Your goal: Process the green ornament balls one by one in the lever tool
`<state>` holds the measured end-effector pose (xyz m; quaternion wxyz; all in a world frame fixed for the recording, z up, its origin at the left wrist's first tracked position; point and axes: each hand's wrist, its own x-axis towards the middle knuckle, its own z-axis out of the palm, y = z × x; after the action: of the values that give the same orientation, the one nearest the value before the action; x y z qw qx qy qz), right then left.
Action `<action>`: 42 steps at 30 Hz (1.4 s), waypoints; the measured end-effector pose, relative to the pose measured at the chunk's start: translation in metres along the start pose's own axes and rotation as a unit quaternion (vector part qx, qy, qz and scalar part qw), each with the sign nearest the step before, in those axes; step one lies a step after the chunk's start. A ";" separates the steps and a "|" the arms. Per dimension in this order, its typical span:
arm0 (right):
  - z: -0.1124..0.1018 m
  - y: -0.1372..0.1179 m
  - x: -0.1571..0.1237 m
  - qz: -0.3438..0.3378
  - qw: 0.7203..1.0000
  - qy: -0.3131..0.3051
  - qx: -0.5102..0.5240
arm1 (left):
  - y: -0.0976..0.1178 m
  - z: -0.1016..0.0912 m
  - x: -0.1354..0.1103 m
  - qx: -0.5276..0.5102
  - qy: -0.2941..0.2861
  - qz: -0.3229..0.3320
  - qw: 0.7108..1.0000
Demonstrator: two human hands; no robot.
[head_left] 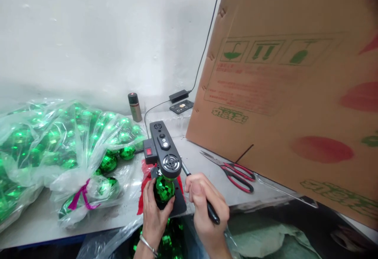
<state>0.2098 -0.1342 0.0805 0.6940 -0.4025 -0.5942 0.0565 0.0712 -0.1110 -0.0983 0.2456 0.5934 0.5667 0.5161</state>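
Observation:
My left hand (153, 211) is closed around a shiny green faceted ball (164, 189) and holds it under the head of a small black press machine (163, 148) with a red switch. My right hand (206, 205) is wrapped round the black grip of the machine's metal lever (185, 170). The ball sits on the machine's dark base, over a red sheet (144, 190). A silver bracelet is on my left wrist.
Clear plastic bags (59, 148) full of green balls lie at the left, one tied with a pink ribbon. Red-handled scissors (236, 172) lie to the right. A large cardboard box (289, 93) leans at the right. A small can (135, 107), a power adapter and a cable stand at the back.

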 end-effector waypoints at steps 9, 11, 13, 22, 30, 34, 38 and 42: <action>0.000 -0.001 0.002 -0.006 1.000 0.002 -0.004 | -0.001 0.011 -0.002 -0.068 -0.070 -0.078 0.992; -0.001 -0.002 0.003 -0.010 1.000 0.001 -0.004 | -0.001 0.011 -0.002 -0.069 -0.086 -0.083 0.990; -0.001 -0.002 0.003 -0.013 1.000 -0.001 -0.005 | 0.000 0.011 0.000 -0.061 -0.091 -0.081 0.991; 0.001 0.002 -0.006 0.003 1.000 0.003 -0.006 | -0.009 0.015 -0.003 -0.025 -0.085 -0.067 0.994; 0.003 0.017 -0.024 -0.005 1.000 0.029 0.000 | -0.024 0.020 -0.011 0.018 -0.071 -0.005 0.997; 0.005 0.022 -0.033 0.012 0.999 0.042 0.010 | -0.023 0.019 -0.013 0.047 -0.081 0.016 0.995; 0.006 0.022 -0.033 0.011 0.998 0.054 0.006 | -0.023 0.019 -0.014 0.067 -0.084 0.030 0.994; 0.008 0.020 -0.031 0.009 0.998 0.063 -0.001 | -0.024 0.020 -0.014 0.059 -0.080 0.032 0.995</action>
<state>0.2021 -0.1338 0.0435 0.7291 -0.4113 -0.5458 0.0370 0.0816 -0.1125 -0.1307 0.2379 0.6643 0.5551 0.4404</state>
